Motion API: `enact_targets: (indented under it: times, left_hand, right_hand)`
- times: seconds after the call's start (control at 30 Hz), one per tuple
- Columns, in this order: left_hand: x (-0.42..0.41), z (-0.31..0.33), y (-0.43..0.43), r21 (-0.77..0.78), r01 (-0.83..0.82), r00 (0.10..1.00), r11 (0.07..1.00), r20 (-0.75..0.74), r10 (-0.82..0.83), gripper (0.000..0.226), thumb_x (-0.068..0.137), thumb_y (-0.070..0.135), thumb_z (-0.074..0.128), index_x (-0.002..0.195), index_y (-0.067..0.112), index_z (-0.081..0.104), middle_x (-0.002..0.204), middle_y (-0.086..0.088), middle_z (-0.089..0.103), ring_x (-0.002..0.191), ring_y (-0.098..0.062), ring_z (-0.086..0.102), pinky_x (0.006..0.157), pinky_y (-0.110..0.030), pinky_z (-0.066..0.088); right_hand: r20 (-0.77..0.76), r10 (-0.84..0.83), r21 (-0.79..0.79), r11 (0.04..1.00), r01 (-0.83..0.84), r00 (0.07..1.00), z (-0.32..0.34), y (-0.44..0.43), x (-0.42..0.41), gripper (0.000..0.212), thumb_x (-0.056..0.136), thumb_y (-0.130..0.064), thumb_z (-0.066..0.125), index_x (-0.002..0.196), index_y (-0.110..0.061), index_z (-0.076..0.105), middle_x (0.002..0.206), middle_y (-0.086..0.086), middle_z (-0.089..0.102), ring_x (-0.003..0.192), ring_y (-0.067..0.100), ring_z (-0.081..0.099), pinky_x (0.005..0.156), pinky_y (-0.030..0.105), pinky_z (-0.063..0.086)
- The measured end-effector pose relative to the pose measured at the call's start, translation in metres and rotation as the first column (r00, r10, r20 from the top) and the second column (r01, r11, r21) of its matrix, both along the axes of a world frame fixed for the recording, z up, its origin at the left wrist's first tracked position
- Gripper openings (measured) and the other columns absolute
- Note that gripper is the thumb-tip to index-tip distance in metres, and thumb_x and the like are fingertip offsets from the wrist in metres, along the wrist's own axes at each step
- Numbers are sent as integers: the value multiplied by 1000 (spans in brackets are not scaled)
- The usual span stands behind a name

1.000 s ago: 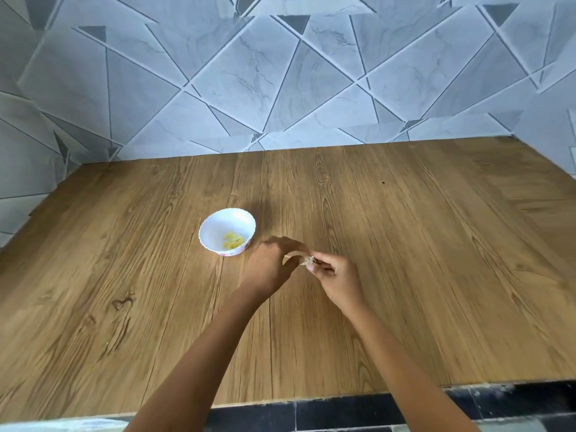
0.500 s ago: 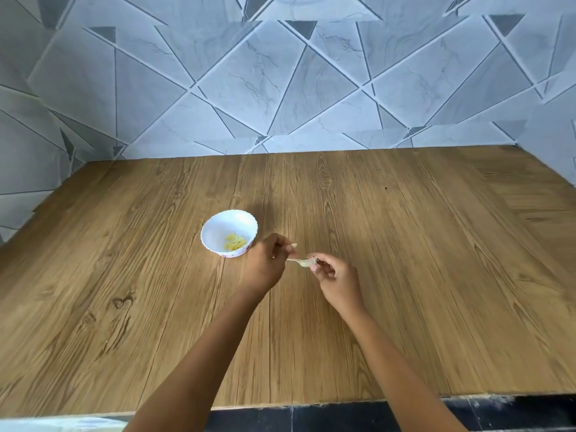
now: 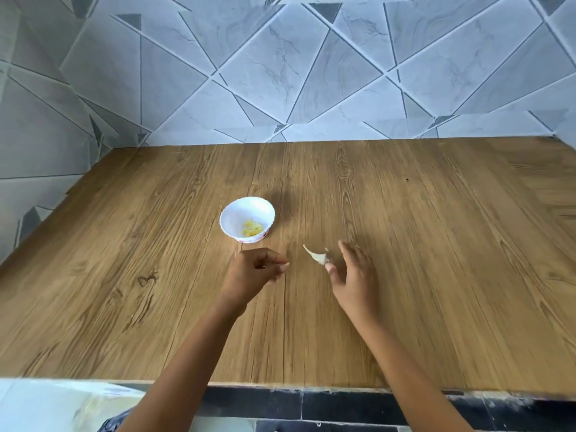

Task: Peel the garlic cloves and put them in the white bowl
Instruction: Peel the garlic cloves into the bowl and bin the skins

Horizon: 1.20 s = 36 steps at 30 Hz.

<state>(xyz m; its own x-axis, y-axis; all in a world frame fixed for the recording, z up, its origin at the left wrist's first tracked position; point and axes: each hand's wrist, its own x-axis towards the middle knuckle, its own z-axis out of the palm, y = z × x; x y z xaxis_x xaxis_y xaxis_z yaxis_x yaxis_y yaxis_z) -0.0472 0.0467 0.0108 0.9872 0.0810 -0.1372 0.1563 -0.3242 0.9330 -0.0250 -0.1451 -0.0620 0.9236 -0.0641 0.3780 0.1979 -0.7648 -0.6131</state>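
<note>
The white bowl (image 3: 247,219) stands on the wooden counter (image 3: 405,244) with several yellowish peeled cloves (image 3: 252,228) inside. My left hand (image 3: 258,271) hovers just below the bowl with its fingers curled and thumb and fingertips pinched together. The garlic clove it holds is hidden inside them. My right hand (image 3: 355,275) is to the right, fingers straight and spread. A pale piece of garlic skin with a pointed tail (image 3: 316,256) sits at its thumb tip, between the two hands.
A grey tiled wall (image 3: 280,73) rises behind the counter and at its left and right ends. The counter's front edge (image 3: 280,383) runs below my forearms, with dark floor tiles beneath it. A pale cloth (image 3: 62,403) shows at bottom left.
My hands, joined on the garlic a second ago, have pulled apart. The right hand has spread its fingers and the skin piece now sits at its thumb tip. The left hand drew back to the left, still curled.
</note>
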Motion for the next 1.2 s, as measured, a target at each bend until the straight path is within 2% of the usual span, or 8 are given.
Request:
enact_targets:
  times: [0.37,0.53,0.67,0.8,0.87,0.97,1.1,1.2]
  left_hand:
    - [-30,-12,9,283,144,985,948,-128,-112,5,81,5,69,76,5,71,69,-7,71,65,-16,66,69,-30,56]
    - [-37,-19,-5,542,94,994,835,-5,-108,7,81,8,68,76,11,69,81,2,71,69,-4,56,60,-6,39]
    - [-39,-16,-11,669,87,993,739,4,-120,5,86,13,65,85,14,69,86,1,70,79,-16,64,70,-29,53]
    - [-42,-13,-19,780,110,985,616,-5,-170,9,90,15,59,92,16,68,88,-2,69,80,-21,65,68,-32,53]
    - [-42,-16,-12,697,104,988,710,11,-155,7,87,13,64,88,15,71,84,0,70,77,-15,64,69,-28,52]
    - [-43,-15,4,255,87,995,963,-60,-74,6,84,3,67,86,6,72,75,-6,70,67,-9,63,68,-21,52]
    - [-52,-9,6,-116,60,987,991,-139,-76,10,87,2,63,94,1,70,79,-10,70,71,-11,67,67,-19,54]
    - [-52,-7,3,-190,26,989,982,-140,-54,9,88,5,63,92,2,70,77,-7,71,70,-11,67,65,-20,55]
  right_hand:
    - [-36,272,-253,928,-272,962,-2,27,-63,52,94,-36,37,130,-4,54,139,12,50,131,26,44,107,46,38]
    - [-117,261,-280,917,-284,958,-4,30,-63,52,93,-36,34,127,-3,57,136,13,53,127,28,50,106,45,37]
    - [-112,247,-303,914,-270,963,-1,30,-63,52,93,-36,34,125,-4,58,135,13,54,126,27,50,107,41,31]
    - [-124,253,-305,910,-280,959,2,30,-65,51,93,-35,34,124,-3,59,133,14,55,126,28,51,106,39,28]
    - [-120,288,-260,914,-310,950,2,28,-65,50,92,-35,36,123,-4,60,132,13,56,124,28,52,105,39,31]
    - [-83,384,-30,922,-387,920,8,25,-64,38,91,-32,50,117,-8,64,121,5,64,111,21,60,95,35,47]
    - [-118,448,330,859,-390,886,25,27,-64,19,87,-15,67,104,-10,70,90,-16,64,79,-12,57,70,6,42]
    - [-214,492,547,776,-314,844,33,32,-63,9,86,-12,67,91,-18,70,84,-16,66,77,-10,60,70,7,44]
